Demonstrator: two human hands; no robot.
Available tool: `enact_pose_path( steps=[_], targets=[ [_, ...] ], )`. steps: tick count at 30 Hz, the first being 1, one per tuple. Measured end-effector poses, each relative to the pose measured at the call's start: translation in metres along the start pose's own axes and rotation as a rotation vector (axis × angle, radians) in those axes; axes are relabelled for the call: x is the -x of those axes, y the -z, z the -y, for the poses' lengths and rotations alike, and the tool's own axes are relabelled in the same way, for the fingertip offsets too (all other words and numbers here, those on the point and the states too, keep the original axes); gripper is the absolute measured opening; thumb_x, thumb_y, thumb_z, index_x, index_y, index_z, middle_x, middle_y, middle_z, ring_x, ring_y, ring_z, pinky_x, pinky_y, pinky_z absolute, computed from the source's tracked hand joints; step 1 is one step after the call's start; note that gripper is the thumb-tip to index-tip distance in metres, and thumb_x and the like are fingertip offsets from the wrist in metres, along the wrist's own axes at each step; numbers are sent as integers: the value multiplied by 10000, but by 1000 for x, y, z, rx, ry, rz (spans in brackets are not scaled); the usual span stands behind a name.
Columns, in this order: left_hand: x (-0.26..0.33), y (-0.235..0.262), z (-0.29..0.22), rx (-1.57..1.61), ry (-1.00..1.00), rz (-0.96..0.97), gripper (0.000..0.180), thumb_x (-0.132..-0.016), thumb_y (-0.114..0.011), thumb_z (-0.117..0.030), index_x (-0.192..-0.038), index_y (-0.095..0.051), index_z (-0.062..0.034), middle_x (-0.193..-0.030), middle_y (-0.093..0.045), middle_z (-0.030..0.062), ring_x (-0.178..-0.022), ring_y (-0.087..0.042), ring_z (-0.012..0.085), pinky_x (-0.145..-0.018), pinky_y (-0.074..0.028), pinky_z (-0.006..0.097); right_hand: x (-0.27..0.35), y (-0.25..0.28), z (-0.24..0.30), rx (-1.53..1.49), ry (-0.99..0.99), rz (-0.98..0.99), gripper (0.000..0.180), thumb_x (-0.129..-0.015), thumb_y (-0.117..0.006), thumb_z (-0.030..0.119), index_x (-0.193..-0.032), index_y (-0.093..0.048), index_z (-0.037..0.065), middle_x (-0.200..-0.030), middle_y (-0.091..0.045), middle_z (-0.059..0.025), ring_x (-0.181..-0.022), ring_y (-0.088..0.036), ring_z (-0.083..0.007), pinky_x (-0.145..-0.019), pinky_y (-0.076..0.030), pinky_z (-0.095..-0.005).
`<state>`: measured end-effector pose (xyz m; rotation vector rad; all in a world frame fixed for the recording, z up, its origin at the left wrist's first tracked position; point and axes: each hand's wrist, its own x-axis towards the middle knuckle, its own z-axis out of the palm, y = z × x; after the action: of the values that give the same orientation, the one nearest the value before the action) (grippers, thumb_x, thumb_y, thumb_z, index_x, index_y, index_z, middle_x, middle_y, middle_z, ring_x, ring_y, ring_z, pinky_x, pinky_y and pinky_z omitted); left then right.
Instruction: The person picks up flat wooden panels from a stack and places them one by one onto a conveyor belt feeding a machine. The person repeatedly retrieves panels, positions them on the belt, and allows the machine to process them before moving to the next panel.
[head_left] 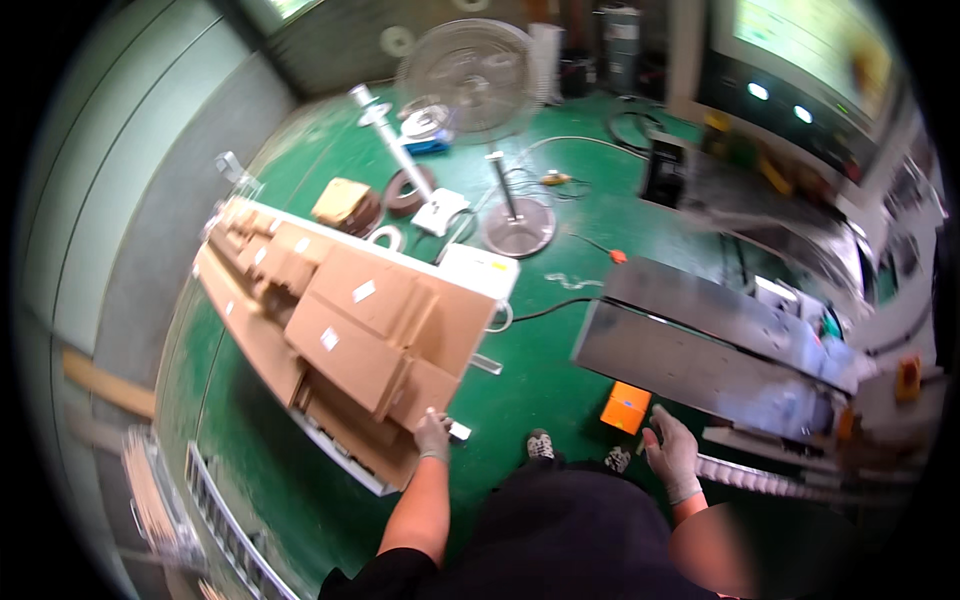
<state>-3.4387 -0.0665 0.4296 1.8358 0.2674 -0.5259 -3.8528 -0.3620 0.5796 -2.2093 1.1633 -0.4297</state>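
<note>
- Fingers (431, 414) of the gloved left hand (433, 437) lie at the near end of the cardboard-laden bench (338, 454), against or just above the cardboard; whether they are clamped on it cannot be told.
- Flattened cardboard cartons (350, 365), stacked unevenly, cover the bench lengthwise from its far-left end to its near end, the topmost panels toward the near end. Two white labels (363, 291) are visible on these panels.
- Small white piece (459, 430), just right of the left hand at the near end of the bench; whether the hand touches it is unclear.
- Right hand (675, 458), also gloved, near the near edge of the metal-topped bench (690, 370): thumb apart from the fingers, palm turned inward, nothing visible in its grasp.
- Orange box (626, 407), just left of the right hand and beside the near-left corner of the metal-topped bench; contact with the hand is not apparent.
- Dark cable (555, 308), running across the gap between the two benches toward the metal-topped one.
- White box (478, 270), beside the far-right corner of the cardboard-laden bench.
- Pedestal fan (468, 80), upright beyond both benches, its round base (518, 230) on the green floor (590, 190).
- Brown roll (408, 192), on the floor beyond the far long edge of the cardboard-laden bench.
</note>
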Motion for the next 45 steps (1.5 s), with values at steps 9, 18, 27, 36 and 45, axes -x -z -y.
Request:
enact_pose_path(
  steps=[9,18,27,36,45],
  targets=[
    [-20,73,-29,384,73,-355,529,-1100,-469,-532,-960,-631,-49,-671,-618,40,-538,-572,154,-466,-400,293,-26,-35,17,113,22,194,389,-924,-723,262,-1263,-718,72,-1087,-767,-122,-1015,-728,-337,-877,-577,-437],
    [-54,65,-47,139,-122,-762,467,-942,-795,-431,-924,-524,-51,-862,-576,90,-787,-559,211,-726,-505,408,-29,-39,22,160,-19,226,375,-947,-700,298,-1245,-725,72,-1065,-765,-134,-1005,-727,-352,-876,-575,-444],
    [-67,81,-42,210,-6,-899,469,-930,-816,-438,-926,-533,-63,-729,-517,46,-633,-554,201,-556,-469,400,-29,-38,25,201,6,243,377,-949,-698,301,-1250,-720,74,-1075,-767,-118,-997,-730,-344,-855,-577,-442],
    [-85,99,-26,272,61,-525,546,-1067,-605,-517,-699,-492,-129,-569,-480,19,-396,-402,164,-386,-313,361,-27,-34,23,193,-9,259,362,-947,-705,316,-1214,-740,74,-1079,-769,-146,-992,-737,-352,-864,-576,-453],
    [-66,112,-49,215,133,-449,517,-1060,-579,-501,-764,-607,-79,-590,-557,85,-448,-534,236,-424,-431,419,-31,-35,10,233,111,307,326,-934,-692,323,-1167,-730,99,-1052,-758,-128,-994,-726,-349,-852,-572,-475]
  ],
)
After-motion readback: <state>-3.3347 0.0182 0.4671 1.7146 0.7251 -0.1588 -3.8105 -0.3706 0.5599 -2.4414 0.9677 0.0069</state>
